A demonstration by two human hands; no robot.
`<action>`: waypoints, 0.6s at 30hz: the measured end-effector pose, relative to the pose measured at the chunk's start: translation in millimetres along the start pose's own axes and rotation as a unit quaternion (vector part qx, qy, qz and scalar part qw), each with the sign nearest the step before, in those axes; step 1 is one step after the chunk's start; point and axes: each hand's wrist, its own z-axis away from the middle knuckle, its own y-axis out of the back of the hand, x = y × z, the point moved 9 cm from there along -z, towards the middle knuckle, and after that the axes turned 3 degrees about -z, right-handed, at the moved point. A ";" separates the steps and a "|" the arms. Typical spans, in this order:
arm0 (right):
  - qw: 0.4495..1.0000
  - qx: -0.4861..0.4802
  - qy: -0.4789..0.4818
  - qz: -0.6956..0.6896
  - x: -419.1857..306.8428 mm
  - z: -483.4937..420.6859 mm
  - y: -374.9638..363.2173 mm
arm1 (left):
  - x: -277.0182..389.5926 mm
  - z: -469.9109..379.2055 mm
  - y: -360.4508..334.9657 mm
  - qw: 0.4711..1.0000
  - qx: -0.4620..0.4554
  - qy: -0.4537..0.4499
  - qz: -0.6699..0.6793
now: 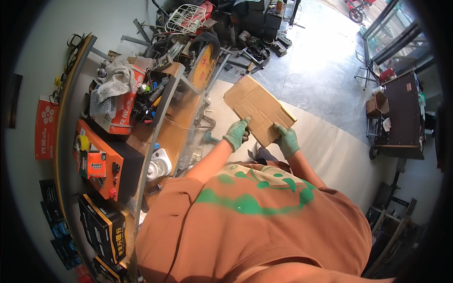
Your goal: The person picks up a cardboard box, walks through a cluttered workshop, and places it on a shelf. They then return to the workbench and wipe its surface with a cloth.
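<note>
A flat, folded piece of brown cardboard (260, 106) is held out in front of my body, above the floor, tilted in the view. My left hand (238, 132), in a green work glove, grips its near left edge, the thumb lying on top. At its near right edge my right hand (287, 140), gloved the same way, pinches it with the thumb on the upper face. The other fingers of both hands are partly hidden beneath or behind the cardboard.
To the left, metal-framed shelving (155, 141) holds boxes, a tool bin (150, 95) and a rag (118, 78). Tools and metal parts (253, 53) lie on the floor ahead. A dark wheeled cabinet (400, 113) stands at the right, near glass doors (393, 32).
</note>
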 end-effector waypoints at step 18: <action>0.983 0.084 0.016 0.164 -137.6 -260.3 -12.1 | 237.4 -80.5 129.0 0.963 0.148 -0.158 0.162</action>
